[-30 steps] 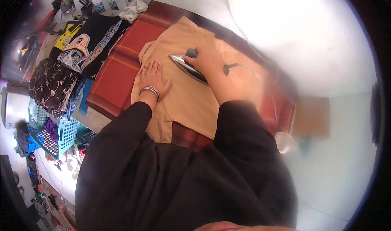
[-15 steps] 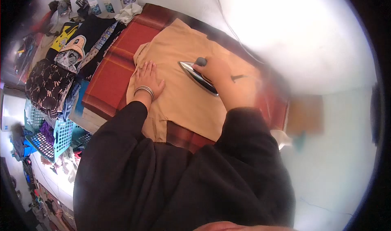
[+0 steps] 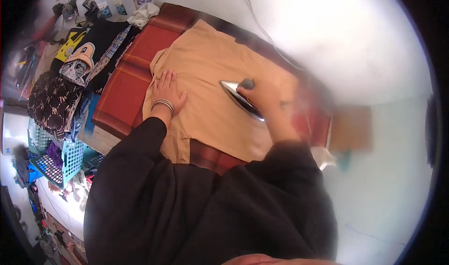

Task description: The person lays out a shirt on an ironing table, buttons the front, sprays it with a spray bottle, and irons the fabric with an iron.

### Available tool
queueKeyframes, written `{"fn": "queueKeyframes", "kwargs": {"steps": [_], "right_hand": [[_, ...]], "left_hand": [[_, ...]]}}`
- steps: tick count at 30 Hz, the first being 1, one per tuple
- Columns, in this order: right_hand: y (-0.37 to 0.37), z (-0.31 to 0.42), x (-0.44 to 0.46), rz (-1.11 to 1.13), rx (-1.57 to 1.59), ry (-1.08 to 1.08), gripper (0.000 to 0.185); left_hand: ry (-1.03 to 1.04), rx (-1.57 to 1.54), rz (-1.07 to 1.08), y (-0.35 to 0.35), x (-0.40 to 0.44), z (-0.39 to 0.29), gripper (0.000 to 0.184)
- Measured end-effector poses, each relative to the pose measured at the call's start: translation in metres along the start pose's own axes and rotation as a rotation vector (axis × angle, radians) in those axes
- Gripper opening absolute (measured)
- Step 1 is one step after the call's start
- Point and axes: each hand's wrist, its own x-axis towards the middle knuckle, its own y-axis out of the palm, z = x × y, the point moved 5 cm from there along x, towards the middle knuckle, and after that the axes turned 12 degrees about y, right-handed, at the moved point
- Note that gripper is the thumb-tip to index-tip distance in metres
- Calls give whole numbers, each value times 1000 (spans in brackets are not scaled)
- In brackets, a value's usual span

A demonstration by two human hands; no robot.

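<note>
An orange-tan shirt (image 3: 206,110) lies spread over a red plaid cloth (image 3: 117,85). My right hand (image 3: 259,96) is wrapped round the dark handle of a clothes iron (image 3: 238,98), whose shiny soleplate rests on the right part of the garment, tip pointing up and left. On the left side of the fabric, my left hand (image 3: 169,91) lies flat with its fingers stretched out, bangles at the wrist. Some creases run across the cloth near that hand.
Folded clothes (image 3: 79,61) are stacked to the left, with a turquoise perforated basket (image 3: 72,159) below them. Plastic bottles (image 3: 105,3) and a crumpled white cloth (image 3: 144,14) stand at the back left. A cord (image 3: 262,29) hangs along the white wall.
My right hand has slid the iron to the right and slightly nearer me across the fabric. The left hand stays pressed at the same part of the garment.
</note>
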Motion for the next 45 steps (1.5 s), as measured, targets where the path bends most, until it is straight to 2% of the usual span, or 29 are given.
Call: {"fn": "queueKeyframes", "kwargs": {"steps": [9,13,15,18,21,31,33,37,45], "right_hand": [[-7,-16,46,-167,7,80,49],[-20,-29,50,-82,12,149,50],[-37,-19,22,-77,-178,16,50],[-24,-30,-11,45,-76,2,50],[-7,-42,-29,29,-71,18,48],[-15,-60,7,-37,-70,66,43],[-7,-57,5,-115,-47,-73,42],[-4,-25,14,-10,-25,-91,46],[-6,-17,53,-170,-11,-146,40]], "left_hand": [[5,4,-30,3,2,1,72],[-2,6,-11,0,1,0,73],[1,1,-32,-2,0,1,73],[4,-11,-25,-1,0,0,73],[14,0,-14,2,2,0,73],[23,77,-14,5,3,-2,73],[24,84,4,1,3,-4,73],[27,80,-4,5,3,-4,74],[23,83,-2,-6,1,-10,74]]}}
